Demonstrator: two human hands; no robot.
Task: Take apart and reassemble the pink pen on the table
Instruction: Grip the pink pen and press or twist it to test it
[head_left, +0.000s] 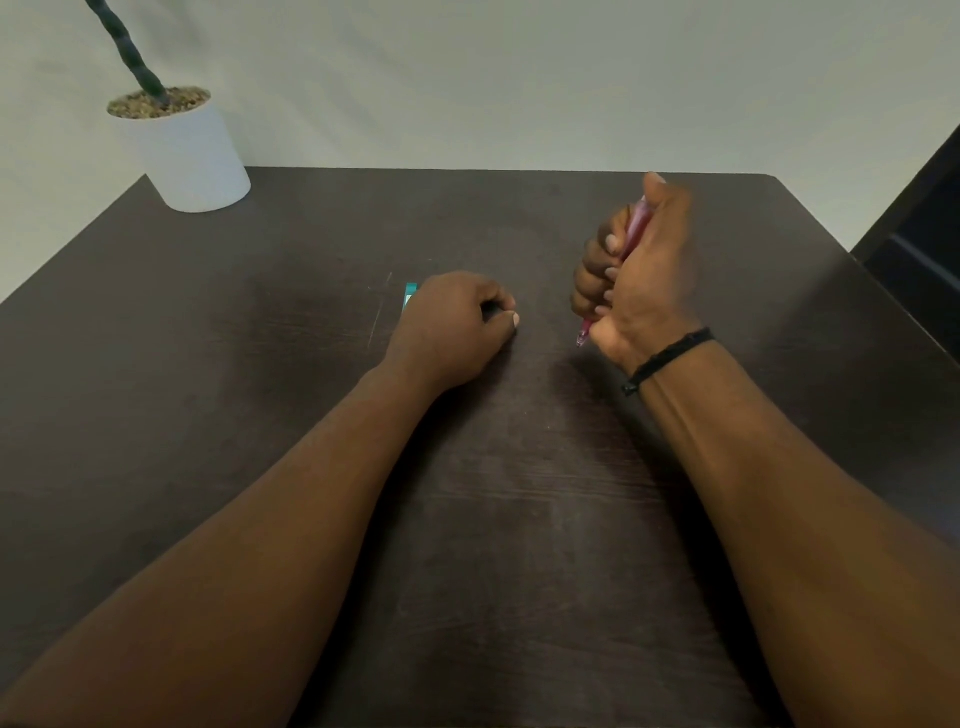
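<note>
My right hand is raised a little over the dark table, fist closed around the pink pen. The pen runs through the fist, its tip poking out below near the wrist and its upper end under my thumb. My left hand rests on the table at the centre, fingers curled shut, thumb against the forefinger. Whether it holds a small part I cannot tell. A teal object lies just behind its knuckles, mostly hidden.
A white pot with a dark green plant stem stands at the table's back left corner. A dark piece of furniture sits beyond the right edge. A pale wall lies behind the table.
</note>
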